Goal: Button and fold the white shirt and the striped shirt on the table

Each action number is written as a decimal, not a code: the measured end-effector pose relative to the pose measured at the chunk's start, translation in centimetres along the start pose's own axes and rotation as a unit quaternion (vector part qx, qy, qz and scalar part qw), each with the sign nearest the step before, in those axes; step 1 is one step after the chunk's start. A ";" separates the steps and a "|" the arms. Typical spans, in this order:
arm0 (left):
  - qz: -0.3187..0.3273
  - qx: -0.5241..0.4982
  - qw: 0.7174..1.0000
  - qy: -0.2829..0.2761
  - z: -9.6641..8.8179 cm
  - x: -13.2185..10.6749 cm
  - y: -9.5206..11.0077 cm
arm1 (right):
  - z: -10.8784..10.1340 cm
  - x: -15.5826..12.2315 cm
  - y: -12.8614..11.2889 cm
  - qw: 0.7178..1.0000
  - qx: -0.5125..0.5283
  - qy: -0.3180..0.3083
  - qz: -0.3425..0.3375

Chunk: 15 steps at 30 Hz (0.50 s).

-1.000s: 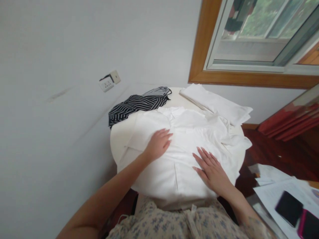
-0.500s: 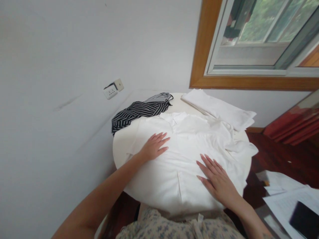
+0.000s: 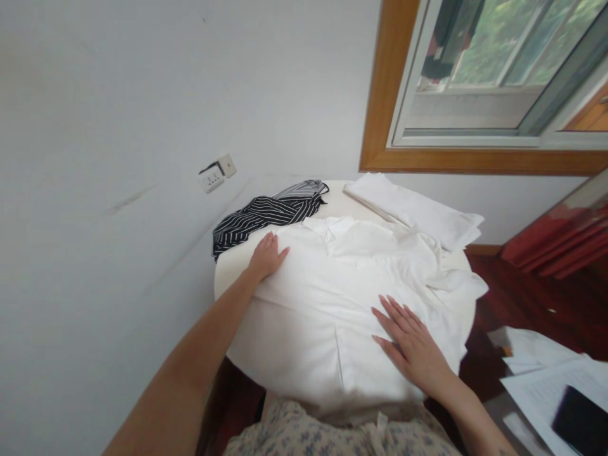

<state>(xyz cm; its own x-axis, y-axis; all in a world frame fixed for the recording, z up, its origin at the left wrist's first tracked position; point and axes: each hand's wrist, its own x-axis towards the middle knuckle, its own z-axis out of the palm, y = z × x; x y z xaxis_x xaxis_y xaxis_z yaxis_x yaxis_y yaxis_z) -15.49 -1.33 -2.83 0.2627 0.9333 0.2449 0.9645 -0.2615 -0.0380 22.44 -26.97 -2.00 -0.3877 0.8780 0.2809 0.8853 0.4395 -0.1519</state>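
Observation:
A white shirt lies spread over a round cream table, its collar toward the wall and its lower part hanging over the near edge. My left hand rests at the shirt's left edge, palm down, with the thumb apart from the fingers. On the right part of the shirt, my right hand lies flat with its fingers spread. Neither hand holds anything. Light wrinkles run across the cloth between the two hands.
Behind the shirt lie a black-and-white striped garment at left and a folded white cloth at right. A wall socket is at left. Papers and a black phone sit low at right, near a red curtain.
My left hand has slid left and slightly away from me, from the shirt's middle to its left edge. My right hand has stayed nearly in place.

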 end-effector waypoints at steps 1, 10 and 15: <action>-0.006 0.000 1.000 0.000 0.0 0.3 -0.1 | 0.0 0.0 0.0 1.000 0.001 0.001 0.000; -0.060 0.001 0.996 0.061 -0.8 1.5 0.8 | -0.2 0.1 -0.1 1.000 0.020 0.013 0.008; 0.025 -0.011 0.996 0.082 -1.6 -0.6 5.8 | -0.2 0.1 0.0 1.000 0.023 0.008 0.011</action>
<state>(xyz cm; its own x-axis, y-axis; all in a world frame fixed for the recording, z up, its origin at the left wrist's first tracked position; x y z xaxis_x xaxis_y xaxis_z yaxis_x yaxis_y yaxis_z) -10.09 -3.75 -1.69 0.2994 0.8668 0.3988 0.9492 -0.3128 -0.0327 22.44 -26.96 -1.81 -0.3634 0.8844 0.2928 0.8805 0.4287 -0.2023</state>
